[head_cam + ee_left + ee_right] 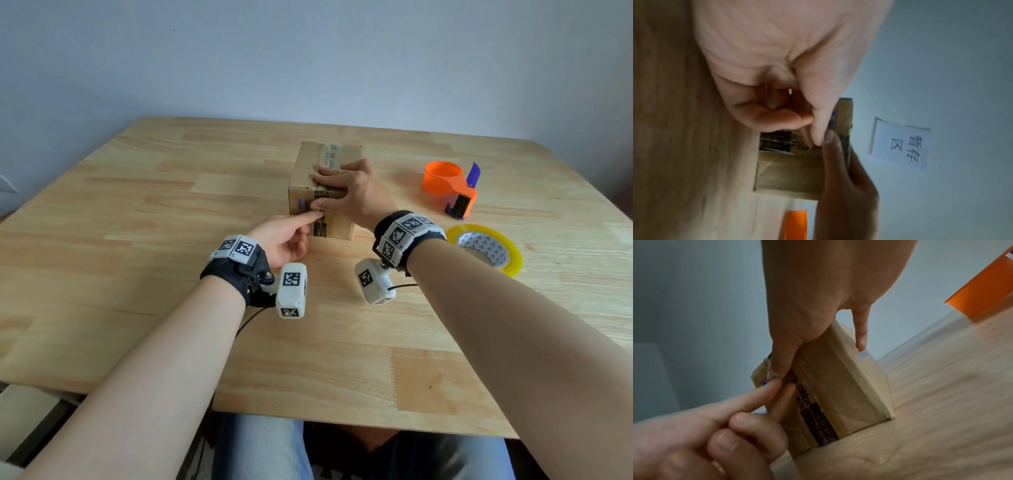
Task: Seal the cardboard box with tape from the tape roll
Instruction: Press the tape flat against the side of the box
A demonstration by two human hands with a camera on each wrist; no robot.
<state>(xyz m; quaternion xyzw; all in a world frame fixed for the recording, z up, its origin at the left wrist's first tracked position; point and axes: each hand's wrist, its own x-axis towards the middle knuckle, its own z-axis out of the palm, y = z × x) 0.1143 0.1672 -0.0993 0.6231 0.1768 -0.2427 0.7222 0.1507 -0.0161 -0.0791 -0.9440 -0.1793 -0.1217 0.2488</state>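
Smoothing tape [331, 155] onto the cardboard box [303, 178]: left hand [281, 240] is pushing with a straight forefinger, right hand [359, 195] is bracing flat-fingered, neither gripping; uneven pressure could be trapping wrinkles.

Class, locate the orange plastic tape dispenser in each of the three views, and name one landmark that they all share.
Head view: the orange plastic tape dispenser is right of centre, in the upper half.
Left wrist view: it is an orange strip at the bottom edge, just left of centre.
Right wrist view: it fills the top right corner.
Shared landmark: the brown cardboard box, near the middle of all three.
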